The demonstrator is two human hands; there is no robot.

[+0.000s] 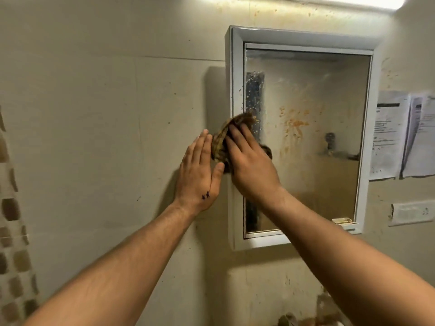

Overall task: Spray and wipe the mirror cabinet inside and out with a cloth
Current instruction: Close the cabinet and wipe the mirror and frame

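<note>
A white-framed mirror cabinet hangs on the wall, its door closed. The mirror glass is smeared with orange-brown stains and droplets. My right hand presses a dark brown cloth flat against the cabinet's left frame and the mirror's left edge. My left hand is held upright beside the cabinet's left side, fingers straight, its fingertips touching the cloth. Part of the cloth is hidden under my right hand.
Two paper sheets are stuck on the wall right of the cabinet, with a white switch plate below them. A patterned curtain hangs at the far left. A tube light glows above. The wall carries stain specks.
</note>
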